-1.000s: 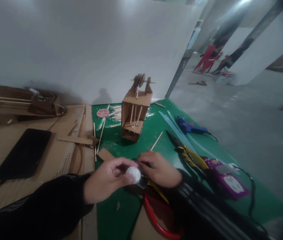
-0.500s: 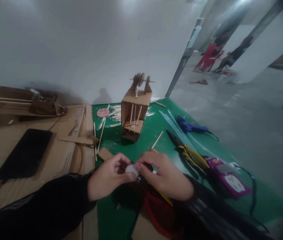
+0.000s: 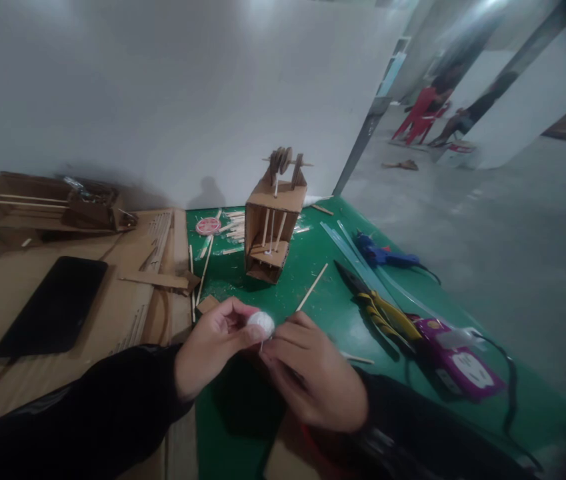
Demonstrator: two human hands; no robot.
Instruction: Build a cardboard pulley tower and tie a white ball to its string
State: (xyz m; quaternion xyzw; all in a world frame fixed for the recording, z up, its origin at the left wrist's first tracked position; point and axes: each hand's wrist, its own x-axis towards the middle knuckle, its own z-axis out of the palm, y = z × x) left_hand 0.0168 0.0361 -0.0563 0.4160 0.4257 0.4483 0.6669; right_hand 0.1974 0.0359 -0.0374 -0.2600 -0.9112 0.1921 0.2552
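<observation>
My left hand (image 3: 217, 339) is closed on a small ball of white thread (image 3: 261, 325), pinched between thumb and fingers. Just right of it, my right hand (image 3: 315, 373) has its fingers pressed together, and a short strand of thread (image 3: 261, 346) runs from the ball to its fingertips. Part of a red handle (image 3: 313, 440) shows below my right hand; the rest is hidden by the hand and sleeve. Beyond both hands stands a cardboard frame (image 3: 275, 195) with sticks inside, and cardboard discs (image 3: 281, 160) on an axle on top.
Right on the green table (image 3: 307, 347) lie yellow-black pliers (image 3: 387, 310), a blue glue gun (image 3: 385, 255), clear glue sticks (image 3: 350, 253) and a purple power strip (image 3: 457, 360). Left are a black phone (image 3: 55, 303) and a second cardboard build (image 3: 57, 200). A person sits far back.
My right hand has shifted left and lower against the ball, and its fingers are now bunched by the thread. The ball has risen slightly. The red handle is now mostly hidden.
</observation>
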